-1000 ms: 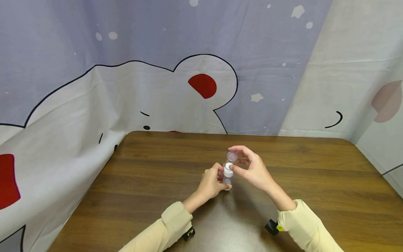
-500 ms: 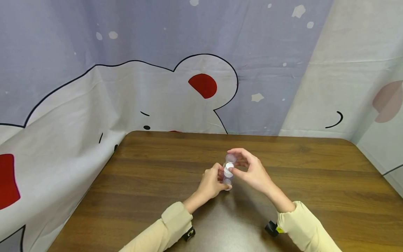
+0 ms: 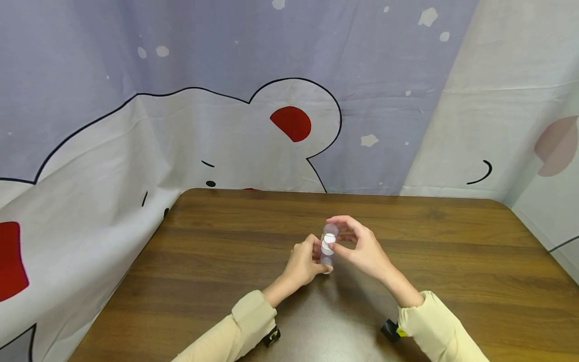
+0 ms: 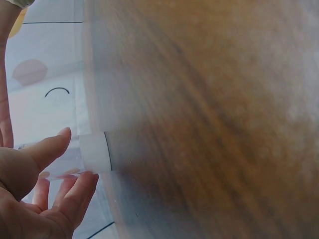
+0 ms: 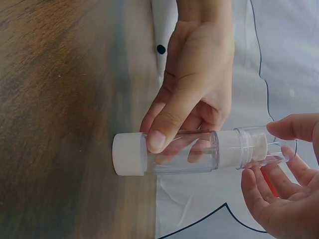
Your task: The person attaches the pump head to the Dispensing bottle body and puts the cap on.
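Note:
A small clear pump bottle [image 5: 182, 167] with a white base [image 5: 128, 154] and a white collar [image 5: 228, 150] stands upright on the wooden table. Low on its body, my left hand [image 3: 300, 261] grips it, thumb on the near side in the right wrist view. My right hand [image 3: 367, 251] pinches a clear cap [image 3: 331, 229] between thumb and fingers at the bottle's top. In the right wrist view the cap's rim is around the white nozzle [image 5: 259, 147], close against the collar. The left wrist view shows the white base [image 4: 95, 152] beyond the left fingers.
The brown wooden table [image 3: 217, 226] reaches back to a patterned cloth [image 3: 203, 136] hung behind it. Black devices [image 3: 271, 336] are strapped under both light yellow sleeves [image 3: 441, 327].
My right hand has come down slightly with the clear cap, which now sits lower over the nozzle. The left hand and the bottle have stayed in place.

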A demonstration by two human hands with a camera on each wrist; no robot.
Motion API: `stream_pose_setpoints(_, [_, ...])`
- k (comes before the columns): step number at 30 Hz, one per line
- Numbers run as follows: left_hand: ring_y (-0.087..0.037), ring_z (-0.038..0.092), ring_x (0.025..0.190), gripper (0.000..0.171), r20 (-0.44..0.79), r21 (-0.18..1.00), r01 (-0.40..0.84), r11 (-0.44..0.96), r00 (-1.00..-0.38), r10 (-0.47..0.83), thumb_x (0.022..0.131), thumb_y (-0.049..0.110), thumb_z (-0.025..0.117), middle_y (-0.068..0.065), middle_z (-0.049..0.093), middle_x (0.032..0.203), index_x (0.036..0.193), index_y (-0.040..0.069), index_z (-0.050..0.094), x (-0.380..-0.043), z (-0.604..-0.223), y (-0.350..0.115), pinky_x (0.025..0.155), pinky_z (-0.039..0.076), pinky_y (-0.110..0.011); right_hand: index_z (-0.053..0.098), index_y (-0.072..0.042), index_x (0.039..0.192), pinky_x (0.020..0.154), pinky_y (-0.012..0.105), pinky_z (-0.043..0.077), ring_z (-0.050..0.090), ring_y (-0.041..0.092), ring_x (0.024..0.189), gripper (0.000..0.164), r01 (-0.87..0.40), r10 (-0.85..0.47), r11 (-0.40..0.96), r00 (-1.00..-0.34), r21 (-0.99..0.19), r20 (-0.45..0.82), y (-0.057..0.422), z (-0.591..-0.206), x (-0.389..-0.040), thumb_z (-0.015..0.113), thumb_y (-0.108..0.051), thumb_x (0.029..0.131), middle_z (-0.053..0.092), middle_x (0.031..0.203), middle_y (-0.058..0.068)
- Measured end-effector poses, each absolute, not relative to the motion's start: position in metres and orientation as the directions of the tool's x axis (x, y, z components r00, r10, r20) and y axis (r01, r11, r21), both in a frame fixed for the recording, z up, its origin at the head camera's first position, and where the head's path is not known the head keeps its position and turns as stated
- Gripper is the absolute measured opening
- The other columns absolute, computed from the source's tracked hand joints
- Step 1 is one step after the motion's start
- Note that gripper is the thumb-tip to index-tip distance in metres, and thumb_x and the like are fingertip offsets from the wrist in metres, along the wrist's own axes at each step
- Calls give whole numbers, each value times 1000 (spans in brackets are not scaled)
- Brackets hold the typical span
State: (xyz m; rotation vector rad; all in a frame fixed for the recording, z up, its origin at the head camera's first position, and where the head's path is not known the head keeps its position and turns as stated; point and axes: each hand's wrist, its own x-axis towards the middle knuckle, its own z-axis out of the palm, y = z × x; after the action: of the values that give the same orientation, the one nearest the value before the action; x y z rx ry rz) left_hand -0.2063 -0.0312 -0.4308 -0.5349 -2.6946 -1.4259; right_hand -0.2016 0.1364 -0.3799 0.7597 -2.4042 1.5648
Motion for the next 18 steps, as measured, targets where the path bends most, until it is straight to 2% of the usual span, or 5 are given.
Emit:
stream_pose_setpoints(13, [-23, 72, 82, 44, 214, 777, 336, 533, -936, 278, 68, 8, 86, -13, 73, 89, 98, 3, 53, -205, -430, -31, 71, 56, -30, 60, -5, 117, 88, 32, 56, 64, 22, 100, 39, -504, -330, 295, -851, -812, 408, 136, -390, -201, 71, 5, 81, 67, 111, 12])
stream_pose_setpoints(18, [-22, 72, 82, 45, 216, 774, 338, 535, -936, 279, 68, 8, 86, -13, 73, 89, 99, 3, 54, -205, -430, -31, 70, 56, -29, 60, -4, 116, 87, 31, 56, 64, 18, 99, 39, -514, -330, 289, -845, -807, 420, 136, -394, -201, 70, 6, 80, 67, 112, 12])
